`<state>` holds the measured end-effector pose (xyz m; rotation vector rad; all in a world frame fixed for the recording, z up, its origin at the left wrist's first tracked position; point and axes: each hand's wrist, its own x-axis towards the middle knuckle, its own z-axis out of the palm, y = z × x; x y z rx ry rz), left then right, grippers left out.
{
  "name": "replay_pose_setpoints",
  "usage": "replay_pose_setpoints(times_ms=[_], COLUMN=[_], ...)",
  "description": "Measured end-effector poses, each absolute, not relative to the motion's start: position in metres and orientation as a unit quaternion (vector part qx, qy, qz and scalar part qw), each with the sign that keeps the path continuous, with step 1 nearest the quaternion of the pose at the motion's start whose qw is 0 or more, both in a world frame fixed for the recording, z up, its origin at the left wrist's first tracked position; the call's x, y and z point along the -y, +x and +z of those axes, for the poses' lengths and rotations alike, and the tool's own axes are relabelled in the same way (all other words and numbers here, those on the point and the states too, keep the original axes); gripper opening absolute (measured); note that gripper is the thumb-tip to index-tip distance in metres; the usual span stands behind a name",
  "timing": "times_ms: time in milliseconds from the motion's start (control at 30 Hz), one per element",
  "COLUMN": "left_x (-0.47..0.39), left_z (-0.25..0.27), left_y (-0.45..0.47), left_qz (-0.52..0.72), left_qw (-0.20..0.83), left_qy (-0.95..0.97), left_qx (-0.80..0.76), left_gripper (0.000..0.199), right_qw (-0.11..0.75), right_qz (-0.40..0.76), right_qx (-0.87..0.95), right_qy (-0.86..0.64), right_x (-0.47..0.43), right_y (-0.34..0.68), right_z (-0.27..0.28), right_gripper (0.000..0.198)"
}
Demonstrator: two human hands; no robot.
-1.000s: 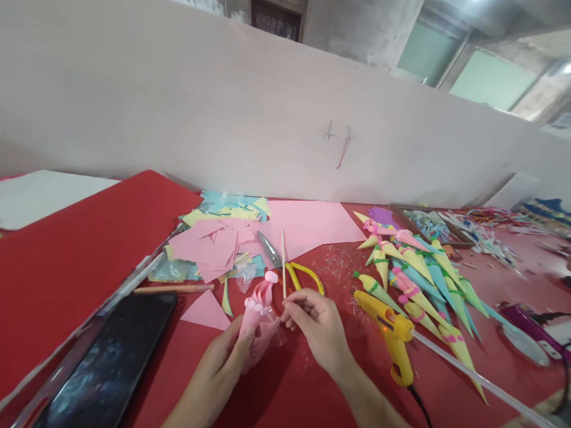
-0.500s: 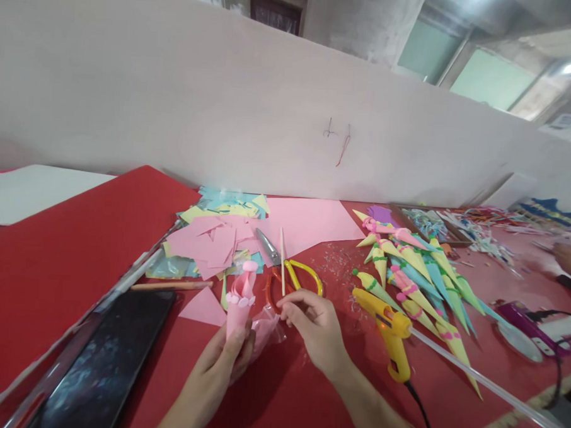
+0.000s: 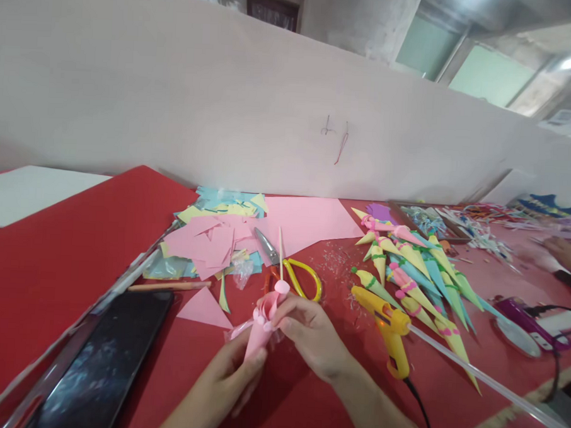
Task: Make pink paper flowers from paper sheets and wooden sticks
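My left hand [image 3: 226, 382] is wrapped round a pink paper cone [image 3: 259, 340] with its wide end up. Small pale pink balls ring the cone's rim, and a larger pink ball tops the pointed flap. My right hand [image 3: 315, 338] has its thumb and fingertips pinched against the beaded rim; whatever lies between them is too small to make out. Beyond the hands are scissors [image 3: 301, 278] with yellow and red handles, and a thin wooden stick [image 3: 281, 251] crosses them. A clear plastic bag [image 3: 240, 332] shows partly behind the cone.
A yellow glue gun [image 3: 387, 326] with its cord lies at right, below a pile of decorated paper cones [image 3: 415, 270]. Paper pieces [image 3: 213, 242] are heaped ahead. A black phone [image 3: 109, 358] lies left. Another person's hand [image 3: 565, 251] is at far right.
The cone has moved right in my left hand and tilts more. My right hand has closed in from beside the stick to the cone's rim.
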<state>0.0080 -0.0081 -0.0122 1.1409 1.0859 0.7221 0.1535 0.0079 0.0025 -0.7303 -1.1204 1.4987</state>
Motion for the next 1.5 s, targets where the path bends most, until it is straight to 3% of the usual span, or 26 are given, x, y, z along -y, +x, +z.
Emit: replay_pose_setpoints(times_ms=[100, 333, 667, 867, 1133, 1500], left_x=[0.004, 0.006, 0.001, 0.003, 0.005, 0.007], left_z=[-0.009, -0.006, -0.011, -0.008, -0.009, -0.011], left_y=[0.009, 0.017, 0.018, 0.018, 0.019, 0.019], left_qz=[0.273, 0.332, 0.321, 0.308, 0.294, 0.304], left_qw=[0.653, 0.579, 0.639, 0.624, 0.597, 0.595], left_qy=[0.539, 0.556, 0.52, 0.532, 0.569, 0.577], left_qx=[-0.456, -0.496, -0.467, -0.483, -0.482, -0.47], left_gripper=[0.053, 0.029, 0.046, 0.044, 0.034, 0.029], right_qw=[0.535, 0.492, 0.606, 0.591, 0.571, 0.549], right_qz=[0.61, 0.53, 0.46, 0.454, 0.321, 0.308], right_qx=[0.476, 0.584, 0.507, 0.525, 0.61, 0.632], right_qy=[-0.339, -0.368, -0.405, -0.413, -0.446, -0.452], right_x=[-0.007, -0.004, -0.01, -0.005, -0.001, 0.0], right_y=[0.153, 0.153, 0.155, 0.15, 0.149, 0.146], right_z=[0.006, 0.004, 0.003, 0.004, 0.008, 0.004], right_gripper=[0.013, 0.005, 0.008, 0.015, 0.01, 0.01])
